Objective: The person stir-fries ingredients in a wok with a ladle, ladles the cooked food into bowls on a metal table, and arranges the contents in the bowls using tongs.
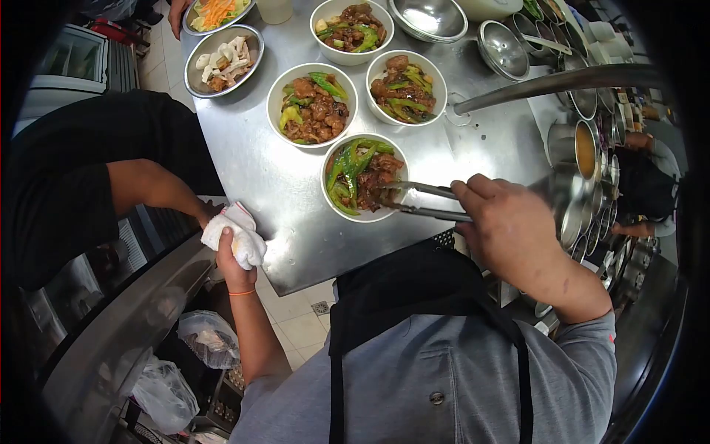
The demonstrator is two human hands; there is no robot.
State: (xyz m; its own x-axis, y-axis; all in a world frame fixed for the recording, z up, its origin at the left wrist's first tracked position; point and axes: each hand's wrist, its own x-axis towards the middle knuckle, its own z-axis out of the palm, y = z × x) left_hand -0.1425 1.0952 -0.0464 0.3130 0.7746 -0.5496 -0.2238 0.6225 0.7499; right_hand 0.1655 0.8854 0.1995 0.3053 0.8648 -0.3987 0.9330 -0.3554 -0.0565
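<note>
My right hand [506, 229] is closed round metal tongs [425, 201], whose tips reach the meat in the nearest white bowl [400, 198]. That bowl holds dark glazed meat and green pepper strips. Behind it stand more white bowls [270, 111] with similar food. Off the table's left edge, my left hand [235, 268] grips a folded white towel [238, 231], thumb on top. A co-worker's hand [209, 212] is right at the towel's far side; whether it holds the cloth too, I cannot tell.
A steel table [296, 251] carries the bowls. Metal bowls with mushrooms [222, 63] and shredded vegetables [217, 13] stand back left. Stacked metal bowls [429, 16] sit at the back, near a curved metal bar [547, 85]. Several pots [566, 144] line the right, where another person [643, 177] stands.
</note>
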